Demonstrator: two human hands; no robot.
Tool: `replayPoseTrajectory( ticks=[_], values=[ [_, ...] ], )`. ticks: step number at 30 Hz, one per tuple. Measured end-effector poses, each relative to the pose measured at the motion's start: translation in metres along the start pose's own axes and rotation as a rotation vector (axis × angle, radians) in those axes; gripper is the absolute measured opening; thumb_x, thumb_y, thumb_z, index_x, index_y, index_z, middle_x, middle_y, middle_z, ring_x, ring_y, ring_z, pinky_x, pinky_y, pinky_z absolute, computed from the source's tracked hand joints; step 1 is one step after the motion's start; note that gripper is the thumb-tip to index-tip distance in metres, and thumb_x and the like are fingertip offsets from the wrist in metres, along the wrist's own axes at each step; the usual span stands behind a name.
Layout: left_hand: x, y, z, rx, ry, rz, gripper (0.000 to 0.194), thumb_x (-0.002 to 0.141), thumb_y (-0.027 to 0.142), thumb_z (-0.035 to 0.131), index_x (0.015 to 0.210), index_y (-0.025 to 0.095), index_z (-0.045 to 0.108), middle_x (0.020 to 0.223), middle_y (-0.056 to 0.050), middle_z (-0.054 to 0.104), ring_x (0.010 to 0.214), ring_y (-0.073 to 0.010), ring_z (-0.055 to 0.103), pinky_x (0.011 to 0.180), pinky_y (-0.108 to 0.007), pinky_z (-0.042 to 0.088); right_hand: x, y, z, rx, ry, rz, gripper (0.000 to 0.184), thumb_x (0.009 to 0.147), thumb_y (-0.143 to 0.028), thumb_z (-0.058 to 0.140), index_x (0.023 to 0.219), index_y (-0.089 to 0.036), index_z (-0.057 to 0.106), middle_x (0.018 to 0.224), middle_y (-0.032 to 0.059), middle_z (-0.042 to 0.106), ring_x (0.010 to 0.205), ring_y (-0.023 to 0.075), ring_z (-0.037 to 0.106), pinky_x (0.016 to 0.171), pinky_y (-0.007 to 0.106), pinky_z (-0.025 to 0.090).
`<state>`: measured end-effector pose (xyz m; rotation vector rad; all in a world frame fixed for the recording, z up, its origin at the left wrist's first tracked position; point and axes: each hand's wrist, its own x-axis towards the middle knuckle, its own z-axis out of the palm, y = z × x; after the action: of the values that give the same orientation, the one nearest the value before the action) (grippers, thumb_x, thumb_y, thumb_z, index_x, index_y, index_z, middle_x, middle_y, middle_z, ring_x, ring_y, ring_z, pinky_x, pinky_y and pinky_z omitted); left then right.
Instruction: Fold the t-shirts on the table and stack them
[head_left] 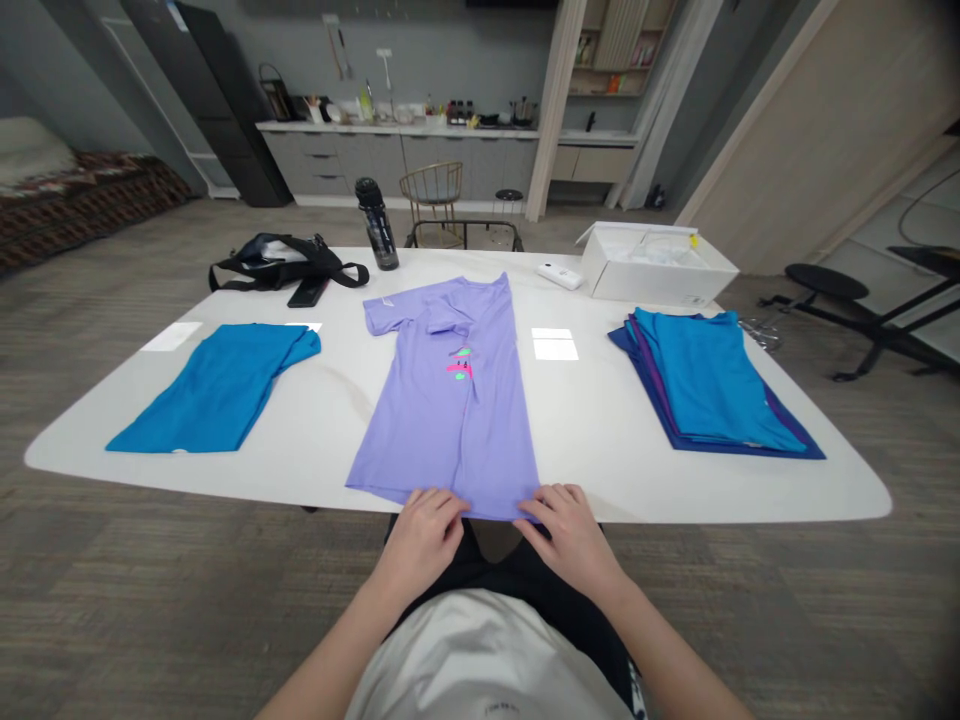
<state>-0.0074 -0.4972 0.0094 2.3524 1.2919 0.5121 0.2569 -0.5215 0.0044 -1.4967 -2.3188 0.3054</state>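
A lavender T-shirt (491, 430) lies on the white table with its hem towards me. Its right side is folded in, one short sleeve is laid over the chest, and the other sleeve sticks out to the left. A small pink and green print shows near the middle. At the near edge, my left hand (426, 530) is closed on the middle of the hem, thumb and fingers together. My right hand (568, 535) grips the hem's right corner in the same way. The cloth between the two hands lies almost straight.
To the left lies a folded blue shirt (217, 390); to the right, a stack of folded shirts (720, 380). Along the far side of the table (585, 440) are a black bag (281, 262), a phone (307, 292), a bottle (379, 230), a white device (559, 275) and a white box (652, 275).
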Motion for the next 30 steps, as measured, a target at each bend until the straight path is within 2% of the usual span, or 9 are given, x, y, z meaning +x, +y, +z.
replayPoseTrajectory(
  ticks=[4,7,9,14,17,19,22,25,30],
  values=[
    [0.013,0.000,-0.006,-0.008,0.014,0.091,0.028,0.097,0.009,0.047,0.111,0.024,0.066,0.107,-0.004,0.070,0.100,-0.0199,0.063,0.091,-0.038,0.048,0.004,0.002,-0.008,-0.003,-0.028,-0.007,0.020,0.103,-0.034,0.053,0.097,-0.024,0.070,0.091,0.0040,0.069,0.089,0.0216,0.059,0.087,0.039,0.038],
    [0.031,-0.001,-0.006,0.078,0.064,0.100,0.032,0.099,0.012,0.047,0.125,0.023,0.061,0.126,-0.008,0.065,0.115,-0.0222,0.059,0.100,-0.040,0.046,0.024,0.002,-0.010,-0.014,-0.052,0.016,0.025,0.106,-0.029,0.047,0.095,-0.023,0.069,0.085,0.0033,0.069,0.085,0.0208,0.061,0.084,0.037,0.038],
    [0.038,-0.001,-0.005,0.177,0.027,0.112,0.032,0.100,0.016,0.048,0.128,0.023,0.060,0.130,-0.009,0.063,0.118,-0.0245,0.058,0.100,-0.043,0.046,0.041,0.002,-0.009,-0.007,-0.054,0.024,0.024,0.106,-0.027,0.046,0.100,-0.023,0.069,0.088,0.0037,0.071,0.087,0.0208,0.063,0.083,0.035,0.039],
    [0.023,0.004,-0.004,0.281,-0.094,0.076,0.025,0.101,0.017,0.044,0.112,0.023,0.066,0.101,-0.006,0.069,0.094,-0.0239,0.062,0.085,-0.041,0.047,0.069,0.006,-0.005,-0.025,-0.146,0.072,0.017,0.103,-0.024,0.050,0.100,-0.022,0.066,0.089,0.0034,0.072,0.085,0.0203,0.067,0.077,0.030,0.041],
    [0.016,0.006,-0.009,0.174,-0.128,0.036,0.027,0.103,0.019,0.042,0.105,0.025,0.069,0.089,-0.003,0.069,0.086,-0.0211,0.064,0.082,-0.038,0.046,0.071,0.010,-0.005,-0.034,-0.243,0.117,0.011,0.101,-0.028,0.054,0.099,-0.023,0.064,0.084,0.0017,0.073,0.077,0.0196,0.068,0.068,0.029,0.039],
    [0.024,0.003,-0.016,0.068,-0.130,0.015,0.026,0.103,0.022,0.043,0.106,0.026,0.069,0.089,-0.001,0.071,0.085,-0.0192,0.066,0.083,-0.035,0.046,0.075,0.013,-0.008,-0.024,-0.273,0.106,0.013,0.101,-0.033,0.055,0.098,-0.024,0.063,0.084,0.0011,0.073,0.077,0.0197,0.069,0.068,0.028,0.038],
    [0.061,-0.009,-0.028,-0.015,-0.118,0.010,0.024,0.102,0.026,0.046,0.108,0.027,0.070,0.093,0.000,0.073,0.089,-0.0179,0.068,0.084,-0.032,0.048,0.097,0.018,-0.012,0.002,-0.253,0.080,0.013,0.101,-0.034,0.055,0.101,-0.025,0.064,0.088,0.0004,0.073,0.079,0.0185,0.069,0.069,0.028,0.040],
    [0.114,-0.031,-0.037,0.052,-0.072,0.006,0.024,0.099,0.025,0.049,0.113,0.024,0.069,0.103,-0.004,0.072,0.098,-0.0198,0.068,0.089,-0.032,0.049,0.136,0.024,-0.014,0.023,-0.166,0.048,0.014,0.102,-0.032,0.054,0.109,-0.025,0.064,0.099,0.0017,0.072,0.088,0.0173,0.068,0.076,0.027,0.043],
    [0.190,-0.071,-0.031,0.229,0.005,0.025,0.032,0.097,0.025,0.051,0.128,0.022,0.061,0.131,-0.010,0.062,0.121,-0.0237,0.060,0.100,-0.037,0.048,0.207,0.050,-0.010,-0.078,-0.087,-0.032,0.022,0.102,-0.029,0.052,0.119,-0.021,0.064,0.112,0.0072,0.067,0.105,0.0201,0.062,0.091,0.029,0.043]
  ],
)
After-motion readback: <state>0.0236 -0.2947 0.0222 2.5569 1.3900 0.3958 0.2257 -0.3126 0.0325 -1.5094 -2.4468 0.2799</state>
